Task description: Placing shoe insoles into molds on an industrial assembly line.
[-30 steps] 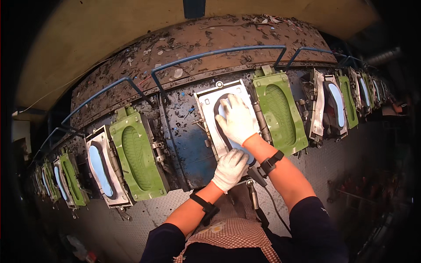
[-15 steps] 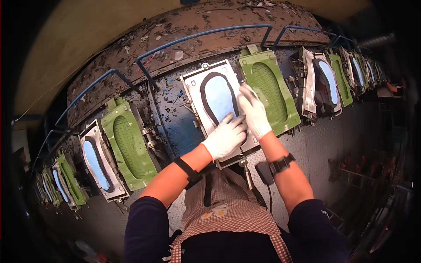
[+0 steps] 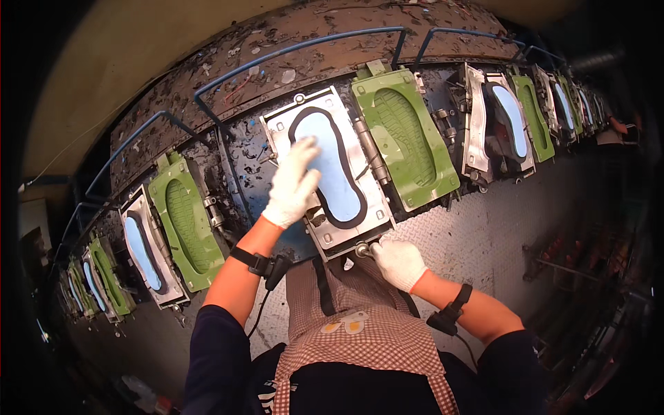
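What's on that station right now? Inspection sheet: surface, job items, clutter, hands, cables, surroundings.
Surface: dark bench, blue patches showing.
Job items: light blue sole with black border on silver mold plate; green mold half lies open beside it.
Clutter: loose scraps over bench and brown platform.
Hands: gloved left hand over plate's left edge, fingers extended, blurred, contact unclear; gloved right hand at metal knob by plate's near end, grip unclear.
Cables: black cable at each wristband.
Surroundings: similar molds both sides, blue rail, textured floor.
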`<action>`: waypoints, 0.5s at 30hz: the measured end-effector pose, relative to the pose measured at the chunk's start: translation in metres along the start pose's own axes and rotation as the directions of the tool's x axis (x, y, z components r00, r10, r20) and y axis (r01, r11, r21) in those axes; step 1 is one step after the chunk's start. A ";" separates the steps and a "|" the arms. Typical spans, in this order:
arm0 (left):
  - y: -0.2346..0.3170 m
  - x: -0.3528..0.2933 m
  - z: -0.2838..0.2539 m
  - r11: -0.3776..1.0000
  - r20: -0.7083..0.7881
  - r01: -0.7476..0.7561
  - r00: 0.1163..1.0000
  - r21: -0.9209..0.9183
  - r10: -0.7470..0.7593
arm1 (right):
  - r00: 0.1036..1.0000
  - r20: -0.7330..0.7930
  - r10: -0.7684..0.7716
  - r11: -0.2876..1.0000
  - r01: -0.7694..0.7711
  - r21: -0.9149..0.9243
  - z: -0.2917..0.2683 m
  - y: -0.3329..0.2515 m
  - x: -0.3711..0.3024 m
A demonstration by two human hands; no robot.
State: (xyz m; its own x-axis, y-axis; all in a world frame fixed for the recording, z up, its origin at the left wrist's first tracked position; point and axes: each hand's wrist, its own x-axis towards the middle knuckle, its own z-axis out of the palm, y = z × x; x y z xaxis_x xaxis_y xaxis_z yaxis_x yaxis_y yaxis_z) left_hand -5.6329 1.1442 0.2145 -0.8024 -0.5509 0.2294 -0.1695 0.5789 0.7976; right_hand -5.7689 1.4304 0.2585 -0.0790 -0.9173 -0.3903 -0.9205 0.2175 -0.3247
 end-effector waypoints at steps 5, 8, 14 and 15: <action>-0.121 -0.040 0.006 -0.111 0.180 0.242 0.287 -0.964 -0.941 | 0.939 0.093 -0.332 0.943 0.333 0.007 -0.011 0.012 0.026; -0.102 -0.090 0.052 0.016 0.085 0.241 0.403 -0.970 -0.911 | 0.969 0.039 -0.243 0.970 0.242 0.038 -0.008 0.018 0.018; -0.006 -0.207 0.057 0.555 -0.224 0.769 0.507 -0.317 -0.832 | 0.969 0.092 -0.227 0.962 0.209 0.173 -0.019 0.019 0.013; 0.019 -0.187 0.063 0.638 -0.403 0.711 0.513 -0.295 -0.758 | 0.975 0.055 -0.217 0.949 0.198 0.246 -0.022 0.026 0.010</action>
State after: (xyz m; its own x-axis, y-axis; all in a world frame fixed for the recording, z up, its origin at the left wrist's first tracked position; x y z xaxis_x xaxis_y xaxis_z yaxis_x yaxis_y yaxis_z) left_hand -5.5226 1.2961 0.1519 -0.0530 -0.9635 -0.2622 -0.5096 -0.1997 0.8369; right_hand -5.8023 1.4199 0.2649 0.1441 -0.9228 -0.3573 -0.7952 0.1069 -0.5969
